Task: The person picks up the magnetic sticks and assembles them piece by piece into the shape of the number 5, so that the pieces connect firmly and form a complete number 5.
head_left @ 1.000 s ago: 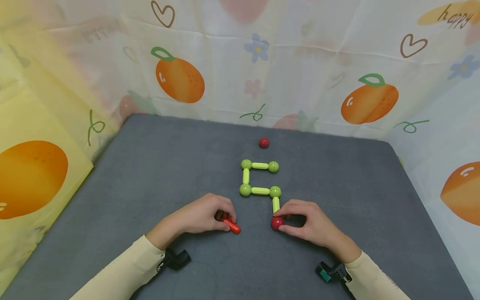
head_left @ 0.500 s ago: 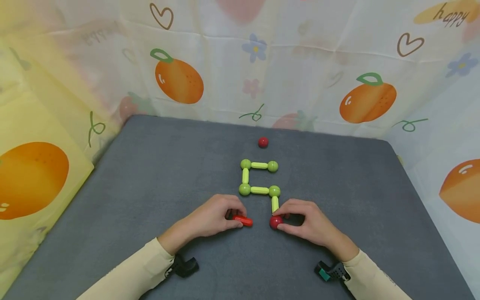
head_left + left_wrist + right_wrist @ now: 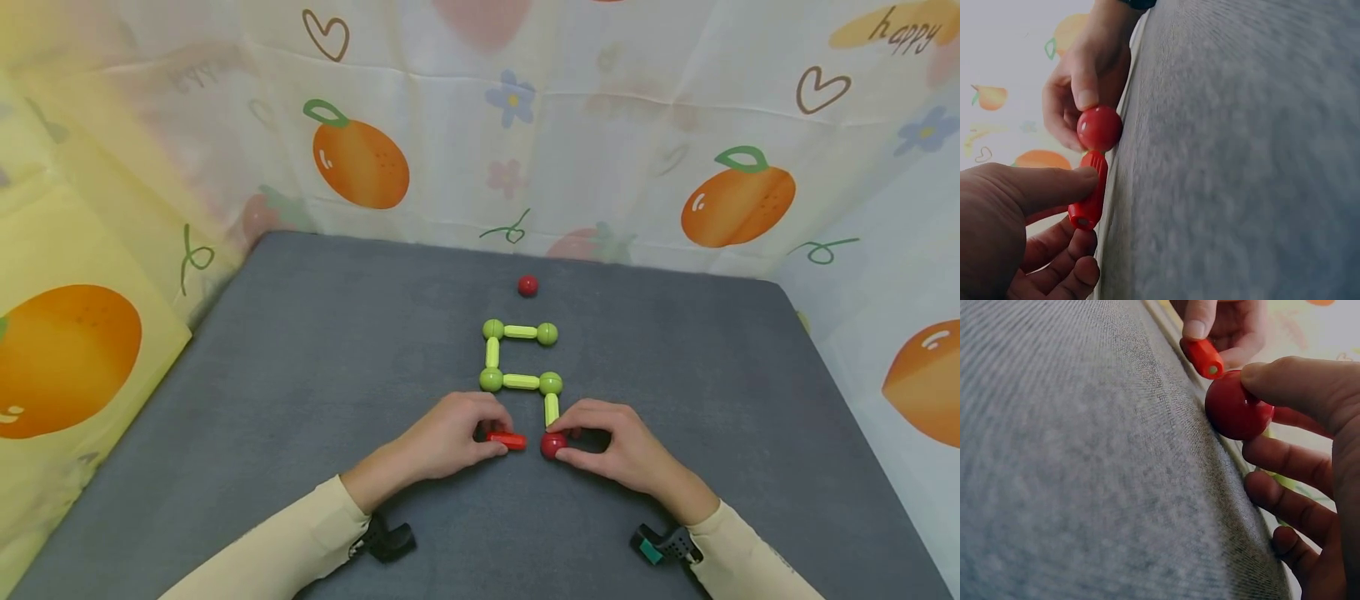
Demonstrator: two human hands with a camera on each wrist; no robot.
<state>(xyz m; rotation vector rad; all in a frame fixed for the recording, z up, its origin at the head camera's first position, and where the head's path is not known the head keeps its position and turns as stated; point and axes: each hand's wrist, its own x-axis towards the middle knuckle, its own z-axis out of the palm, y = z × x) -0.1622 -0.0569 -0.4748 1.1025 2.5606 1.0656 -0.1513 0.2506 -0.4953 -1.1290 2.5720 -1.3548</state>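
My left hand [image 3: 457, 437] pinches a short red rod [image 3: 507, 440] between thumb and fingers, its free end pointing right. A small gap separates that end from a dark red ball [image 3: 553, 445] in the head view. My right hand [image 3: 618, 442] holds this ball between thumb and fingertips at the lower end of a green rod [image 3: 551, 408]. That rod hangs off a figure of green balls and rods, with a green ball [image 3: 551, 383] at its corner. In the right wrist view the red rod [image 3: 1205, 359] shows a pale dot on its end face, close to the ball [image 3: 1239, 406].
A loose red ball [image 3: 528, 286] lies behind the green figure, toward the back of the dark grey table [image 3: 337, 333]. A printed cloth [image 3: 450, 150] with oranges and hearts stands along the back and sides. Black wrist cameras sit below both hands.
My left hand has moved right with the red rod, bringing it near the held ball and turning it from slanted to nearly level. My right hand stays on the ball.
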